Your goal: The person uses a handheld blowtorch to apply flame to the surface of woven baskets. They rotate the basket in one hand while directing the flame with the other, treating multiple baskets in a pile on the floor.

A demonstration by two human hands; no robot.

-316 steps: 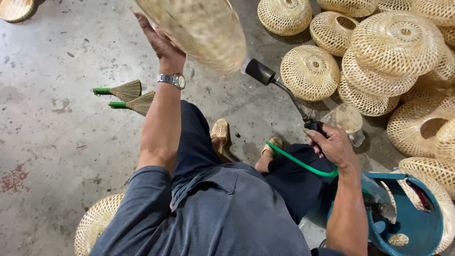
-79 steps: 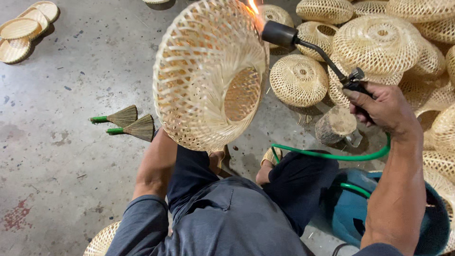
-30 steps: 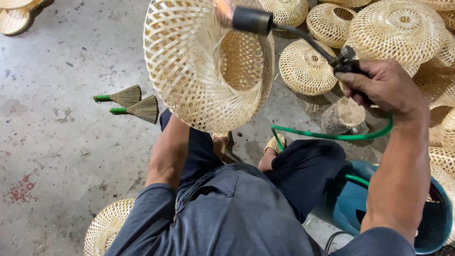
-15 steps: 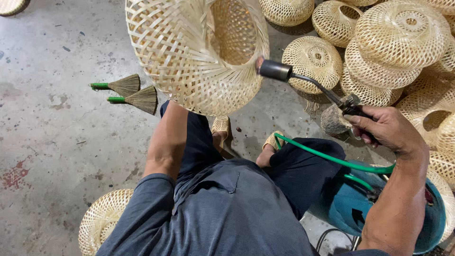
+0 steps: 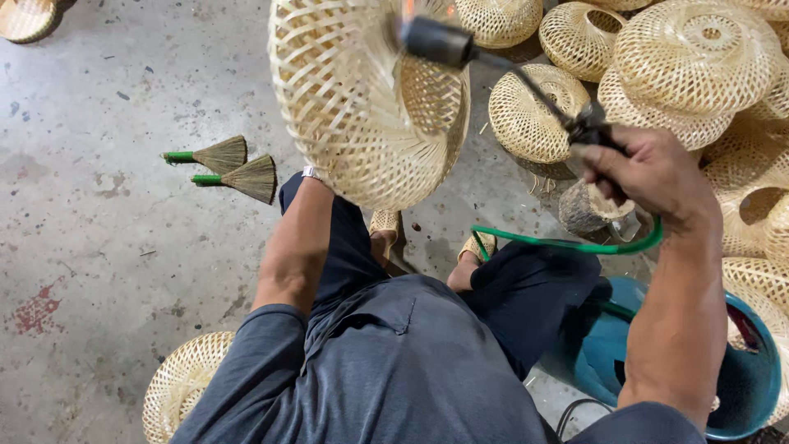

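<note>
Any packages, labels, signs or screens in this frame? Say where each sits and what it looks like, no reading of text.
None in view. Only a woven basket held up on the left hand, its fingers hidden behind the weave, a gas torch in the right hand, a green hose, two small brushes on the concrete floor, stacked baskets and a blue tub.
</note>
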